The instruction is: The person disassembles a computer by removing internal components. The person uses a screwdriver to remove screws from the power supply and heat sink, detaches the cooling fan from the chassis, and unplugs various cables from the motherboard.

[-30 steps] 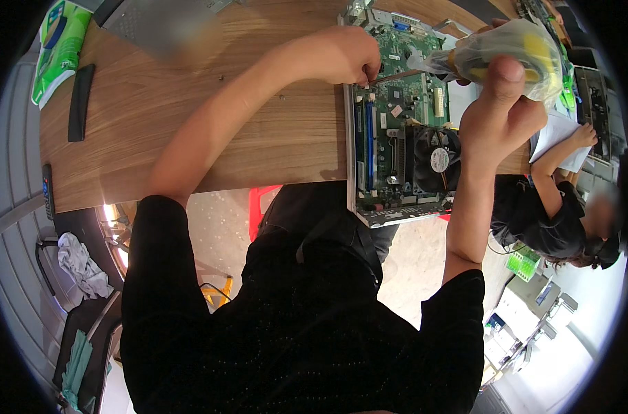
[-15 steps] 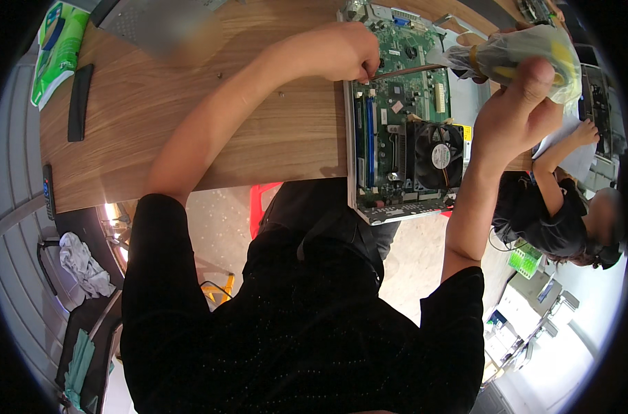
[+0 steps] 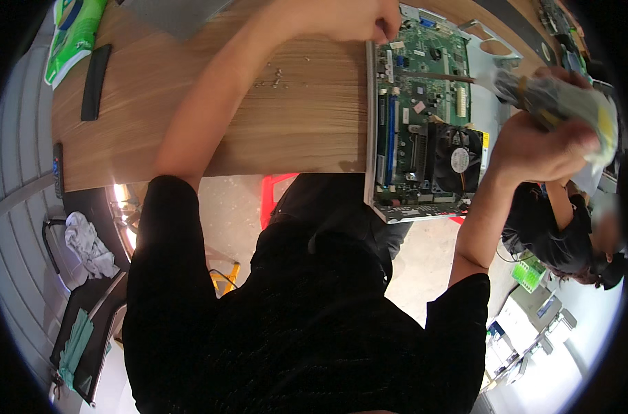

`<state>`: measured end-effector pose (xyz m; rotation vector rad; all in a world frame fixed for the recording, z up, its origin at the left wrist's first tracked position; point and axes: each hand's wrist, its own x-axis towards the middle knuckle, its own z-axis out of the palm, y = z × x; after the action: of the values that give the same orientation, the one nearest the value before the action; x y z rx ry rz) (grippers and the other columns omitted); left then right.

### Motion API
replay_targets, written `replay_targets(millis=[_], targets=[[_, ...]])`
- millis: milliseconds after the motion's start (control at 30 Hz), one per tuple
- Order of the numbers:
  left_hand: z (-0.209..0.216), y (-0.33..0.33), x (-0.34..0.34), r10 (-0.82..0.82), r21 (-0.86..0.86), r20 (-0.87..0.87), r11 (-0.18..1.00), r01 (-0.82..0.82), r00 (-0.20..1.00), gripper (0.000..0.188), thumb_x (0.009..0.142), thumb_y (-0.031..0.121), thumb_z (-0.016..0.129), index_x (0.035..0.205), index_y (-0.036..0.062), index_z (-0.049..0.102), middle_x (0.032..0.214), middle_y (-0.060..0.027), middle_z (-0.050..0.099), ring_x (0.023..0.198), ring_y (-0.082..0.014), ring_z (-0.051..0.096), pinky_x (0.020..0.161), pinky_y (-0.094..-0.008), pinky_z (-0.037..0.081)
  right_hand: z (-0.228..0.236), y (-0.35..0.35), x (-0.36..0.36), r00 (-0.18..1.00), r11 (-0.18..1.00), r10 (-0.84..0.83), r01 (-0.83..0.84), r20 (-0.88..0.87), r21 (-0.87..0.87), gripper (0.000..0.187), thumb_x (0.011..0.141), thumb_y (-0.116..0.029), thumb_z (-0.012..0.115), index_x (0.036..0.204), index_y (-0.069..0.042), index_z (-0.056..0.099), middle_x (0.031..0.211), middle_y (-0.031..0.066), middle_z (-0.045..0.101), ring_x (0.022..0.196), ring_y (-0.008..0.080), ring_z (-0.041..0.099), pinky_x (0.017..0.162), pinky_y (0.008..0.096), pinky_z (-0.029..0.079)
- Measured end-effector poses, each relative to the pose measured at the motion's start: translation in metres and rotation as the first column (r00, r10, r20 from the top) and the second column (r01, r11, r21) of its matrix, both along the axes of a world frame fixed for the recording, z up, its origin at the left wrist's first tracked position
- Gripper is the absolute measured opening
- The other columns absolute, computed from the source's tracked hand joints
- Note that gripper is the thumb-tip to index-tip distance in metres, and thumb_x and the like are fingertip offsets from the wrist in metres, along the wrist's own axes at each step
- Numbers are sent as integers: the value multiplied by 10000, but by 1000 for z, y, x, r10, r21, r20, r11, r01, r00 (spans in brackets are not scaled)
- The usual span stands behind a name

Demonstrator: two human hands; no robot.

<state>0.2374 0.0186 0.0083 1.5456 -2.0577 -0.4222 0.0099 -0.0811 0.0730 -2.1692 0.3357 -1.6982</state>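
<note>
A green motherboard (image 3: pixel 445 55) sits in an open metal computer chassis (image 3: pixel 372 138), with a black cooling fan (image 3: pixel 459 155) at its near end and a blue memory slot (image 3: pixel 392 138) along its left side. My right hand (image 3: pixel 538 148) grips a power screwdriver (image 3: pixel 569 107) wrapped in clear plastic with yellow parts. Its long thin bit points left across the board, and the tip is close to the board's left side. Past that tip, my left hand (image 3: pixel 362 19) is at the chassis's far left edge, fingers curled together; anything between them is hidden.
Several small screws (image 3: pixel 279 77) lie on the wooden table (image 3: pixel 300 131) left of the chassis. A black strip (image 3: pixel 96 83), a green-and-white pack (image 3: pixel 76 41) and a remote control (image 3: pixel 58 169) are at the left. Another person (image 3: pixel 545 214) works at the right.
My left hand has moved away from the screwdriver tip toward the far edge. The screwdriver has moved slightly right with my right hand. My view has shifted, and more loose screws show.
</note>
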Motion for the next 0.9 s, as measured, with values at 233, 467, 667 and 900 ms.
replay_targets(millis=[233, 467, 667, 900], targets=[[52, 47, 6, 7, 257, 78, 966, -27, 997, 159, 789, 87, 689, 891, -29, 725, 880, -192, 714, 832, -333, 691, 756, -394, 538, -2, 8, -1, 981, 982, 174, -166, -90, 92, 901, 955, -748, 273, 1130, 100, 520, 905, 201, 629, 838, 267, 629, 763, 340, 510], [28, 75, 21, 110, 143, -129, 986, -91, 985, 173, 829, 115, 695, 927, -26, 723, 894, -191, 695, 851, -332, 674, 771, -382, 530, -6, 12, 4, 979, 973, 199, -194, -31, 126, 876, 975, -695, 339, 1173, 140, 518, 926, 216, 642, 833, 260, 638, 731, 340, 522], [3, 81, 26, 296, 152, -71, 947, -283, 953, 213, 879, 191, 698, 958, -6, 713, 851, -124, 675, 763, -275, 619, 714, -362, 493, -10, 5, -3, 980, 981, 186, -182, -68, 59, 841, 977, -651, 415, 1202, 152, 526, 967, 225, 659, 864, 260, 660, 748, 339, 545], [-32, 102, 32, 365, 63, 28, 928, -366, 931, 215, 912, 196, 679, 982, -5, 708, 861, -113, 672, 737, -253, 585, 687, -337, 471, -17, 10, 1, 965, 963, 263, -264, 21, 58, 778, 980, -593, 486, 1190, 152, 557, 940, 198, 679, 842, 232, 678, 736, 316, 554]])
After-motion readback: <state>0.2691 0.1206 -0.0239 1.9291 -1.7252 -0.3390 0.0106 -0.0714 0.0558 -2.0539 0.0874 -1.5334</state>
